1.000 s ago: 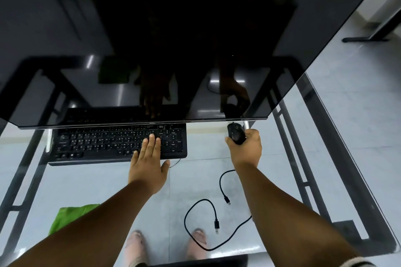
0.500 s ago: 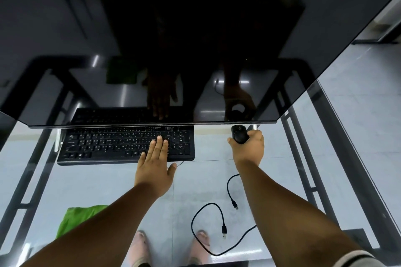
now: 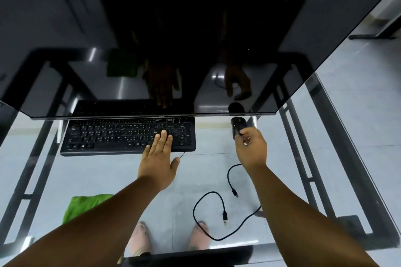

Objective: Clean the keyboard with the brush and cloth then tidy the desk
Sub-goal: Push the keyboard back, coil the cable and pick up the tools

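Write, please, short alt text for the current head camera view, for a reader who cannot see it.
Seen from above, a person's left hand lies flat on the right end of a black keyboard on a glass desk, while the right hand touches a black mouse. A dark monitor fills the top; a loose black cable and green cloth lie nearer.

Office workstation, glass desk (image 3: pixel 108 171), monitor (image 3: pixel 173 28), keyboard (image 3: pixel 121 136), tiled floor (image 3: pixel 358 97)
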{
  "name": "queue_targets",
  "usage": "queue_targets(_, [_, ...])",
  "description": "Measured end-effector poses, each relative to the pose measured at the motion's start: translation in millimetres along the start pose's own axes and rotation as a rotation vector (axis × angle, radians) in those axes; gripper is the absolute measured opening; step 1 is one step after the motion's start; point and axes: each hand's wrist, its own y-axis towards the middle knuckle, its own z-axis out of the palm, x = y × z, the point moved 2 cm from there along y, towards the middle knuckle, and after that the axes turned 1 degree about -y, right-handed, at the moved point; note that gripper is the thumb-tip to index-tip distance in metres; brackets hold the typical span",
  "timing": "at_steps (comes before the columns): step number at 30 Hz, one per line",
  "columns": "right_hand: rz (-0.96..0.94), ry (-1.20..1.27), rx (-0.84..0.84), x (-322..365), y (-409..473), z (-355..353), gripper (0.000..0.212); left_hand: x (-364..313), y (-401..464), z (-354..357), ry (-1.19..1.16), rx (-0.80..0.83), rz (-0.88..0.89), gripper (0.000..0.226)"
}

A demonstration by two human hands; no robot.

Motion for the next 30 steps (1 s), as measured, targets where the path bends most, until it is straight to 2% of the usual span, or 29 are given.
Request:
queue_targets(3, [-0.121, -0.136, 0.271, -11, -15, -8, 0.024, 0, -10, 3, -0.010, 0.014, 0.039, 0.069])
queue_targets(5, [-0.150, -0.276, 0.375, -19, -21, -16, 0.030, 0, -17, 4, -0.006, 0.028, 0.040, 0.069])
queue_targets(8, [-0.137, -0.449, 0.375, -31, -26, -26, 0.032, 0, -25, 5, -0.012, 0.041, 0.055, 0.068])
queue_targets(12, [-0.025, -0.517, 0.328, -35, -30, -30, 0.021, 2, -35, 6, -0.113, 0.025, 0.089, 0.061])
queue_targets(15, [-0.015, -0.410, 0.322, -27, -33, -26, 0.023, 7, -43, 4, -0.317, 0.025, 0.091, 0.045])
queue_targets(19, [-0.092, -0.127, 0.324, -1, -37, -16, 0.022, 8, -46, -1, -0.546, -0.004, 0.034, 0.027])
queue_targets(21, [-0.125, -0.018, 0.329, 19, -38, -9, 0.021, 4, -45, -8, -0.684, 0.000, -0.019, 0.032])
queue_targets(24, [-0.177, 0.079, 0.363, 50, -40, 3, 0.022, -8, -40, -25, -0.945, 0.144, -0.098, 0.044])
queue_targets(28, [-0.246, 0.137, 0.369, 85, -43, 19, 0.020, -18, -33, -53, -1.091, 0.213, -0.098, 0.020])
queue_targets(30, [-0.259, 0.143, 0.348, 98, -43, 25, 0.019, -20, -30, -65, -1.204, 0.225, -0.112, 0.029])
